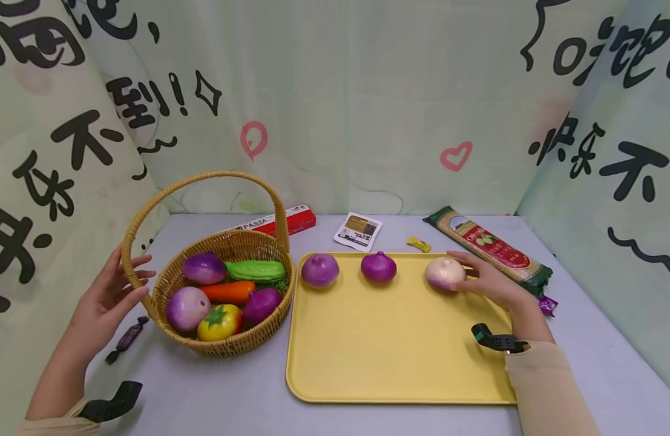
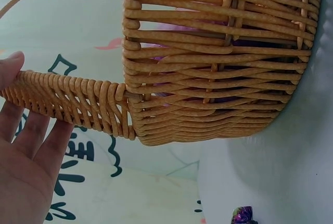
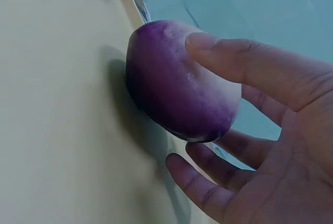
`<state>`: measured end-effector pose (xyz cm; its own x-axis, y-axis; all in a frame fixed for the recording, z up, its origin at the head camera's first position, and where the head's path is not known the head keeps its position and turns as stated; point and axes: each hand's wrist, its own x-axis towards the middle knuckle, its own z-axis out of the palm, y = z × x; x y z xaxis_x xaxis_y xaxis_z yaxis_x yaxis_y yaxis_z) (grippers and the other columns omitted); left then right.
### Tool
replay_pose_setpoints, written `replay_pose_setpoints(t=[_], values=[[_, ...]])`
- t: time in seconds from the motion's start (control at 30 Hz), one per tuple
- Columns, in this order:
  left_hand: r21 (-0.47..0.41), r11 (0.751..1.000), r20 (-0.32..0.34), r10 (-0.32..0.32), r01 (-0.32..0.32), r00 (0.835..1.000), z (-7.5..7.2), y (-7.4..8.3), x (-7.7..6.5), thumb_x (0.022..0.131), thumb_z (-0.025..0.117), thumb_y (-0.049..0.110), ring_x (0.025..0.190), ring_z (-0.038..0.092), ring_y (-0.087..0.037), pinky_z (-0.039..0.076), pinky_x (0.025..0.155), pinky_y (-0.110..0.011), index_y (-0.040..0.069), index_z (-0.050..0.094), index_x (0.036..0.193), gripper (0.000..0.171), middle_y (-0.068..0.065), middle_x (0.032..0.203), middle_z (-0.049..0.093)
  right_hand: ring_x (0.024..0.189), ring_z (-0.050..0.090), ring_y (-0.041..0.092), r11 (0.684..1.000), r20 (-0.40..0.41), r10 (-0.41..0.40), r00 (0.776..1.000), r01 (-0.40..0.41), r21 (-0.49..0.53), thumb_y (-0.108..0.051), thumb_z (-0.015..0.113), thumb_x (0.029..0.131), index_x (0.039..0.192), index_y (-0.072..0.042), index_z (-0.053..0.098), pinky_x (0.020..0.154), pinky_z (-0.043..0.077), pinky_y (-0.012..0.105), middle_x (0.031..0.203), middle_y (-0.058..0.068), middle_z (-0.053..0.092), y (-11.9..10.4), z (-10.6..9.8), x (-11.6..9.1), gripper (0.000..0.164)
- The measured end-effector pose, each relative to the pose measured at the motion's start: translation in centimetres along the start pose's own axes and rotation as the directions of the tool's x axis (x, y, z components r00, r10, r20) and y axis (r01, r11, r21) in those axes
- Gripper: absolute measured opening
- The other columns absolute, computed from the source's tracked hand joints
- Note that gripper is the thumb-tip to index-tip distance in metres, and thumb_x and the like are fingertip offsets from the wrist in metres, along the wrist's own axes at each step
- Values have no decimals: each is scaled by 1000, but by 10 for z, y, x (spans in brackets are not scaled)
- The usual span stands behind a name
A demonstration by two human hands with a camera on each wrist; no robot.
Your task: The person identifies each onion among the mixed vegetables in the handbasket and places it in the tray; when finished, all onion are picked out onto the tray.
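My left hand [image 1: 108,297] holds the side of a wicker basket's handle [image 1: 129,242], thumb on one face and fingers on the other in the left wrist view. The basket [image 1: 233,347] contains a purple eggplant [image 1: 204,268], a green ridged gourd [image 1: 255,270], a carrot [image 1: 231,293], a tomato [image 1: 220,323], a turnip [image 1: 187,309] and a red onion [image 1: 261,306]. At the far right of a yellow tray [image 1: 394,351], my right hand [image 1: 489,280] grips a purple-and-white turnip [image 3: 177,83], thumb on its side. Another turnip [image 1: 320,270] and a red onion [image 1: 378,267] sit along the tray's back edge.
Behind the tray lie a red pasta box [image 1: 302,219], a white packet [image 1: 359,231] and a yellow candy [image 1: 419,244]. A green-and-red package [image 1: 489,245] slants at the back right, with a purple candy [image 1: 547,306] below it. A dark wrapped candy [image 1: 128,339] lies left of the basket.
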<state>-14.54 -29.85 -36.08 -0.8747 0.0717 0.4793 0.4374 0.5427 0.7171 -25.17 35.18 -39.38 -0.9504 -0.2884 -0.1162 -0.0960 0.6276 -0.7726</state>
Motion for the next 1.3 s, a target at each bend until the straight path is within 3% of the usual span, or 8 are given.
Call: replay_pose_setpoints(t=[0.23, 0.57, 0.87, 1.3], values=[[-2, 1000, 1, -1, 1, 1000, -1, 0, -1, 89, 53, -10, 108, 52, 16, 45, 78, -1, 25, 9, 152, 85, 28, 130, 45, 132, 30, 48, 1000, -10, -20, 1000, 20, 6, -27, 65, 88, 148, -11, 27, 104, 31, 62, 149, 26, 28, -2, -1, -1, 73], [-6, 1000, 9, 3, -3, 1000, -2, -2, -1, 89, 52, -10, 108, 51, 17, 45, 79, -2, 24, 8, 153, 84, 29, 131, 44, 137, 21, 50, 999, -32, 39, 999, -38, 22, -33, 65, 87, 149, -12, 24, 105, 22, 69, 152, 24, 22, -4, -5, -2, 77], [-10, 1000, -2, -8, 8, 1000, 0, 0, -2, 88, 53, -10, 108, 52, 15, 45, 78, -2, 25, 9, 152, 86, 27, 130, 46, 137, 19, 51, 999, -31, 26, 999, -25, 39, -29, 61, 91, 149, -9, 22, 105, 22, 68, 153, 25, 18, -6, -7, -1, 73], [-22, 1000, 0, -12, 12, 1000, 0, -1, 0, 88, 53, -11, 109, 52, 15, 45, 78, -2, 25, 9, 152, 86, 28, 130, 46, 138, 20, 49, 999, -101, 42, 994, -41, 3, -32, 61, 91, 150, -8, 21, 106, 23, 67, 152, 26, 21, -12, -13, -1, 75]])
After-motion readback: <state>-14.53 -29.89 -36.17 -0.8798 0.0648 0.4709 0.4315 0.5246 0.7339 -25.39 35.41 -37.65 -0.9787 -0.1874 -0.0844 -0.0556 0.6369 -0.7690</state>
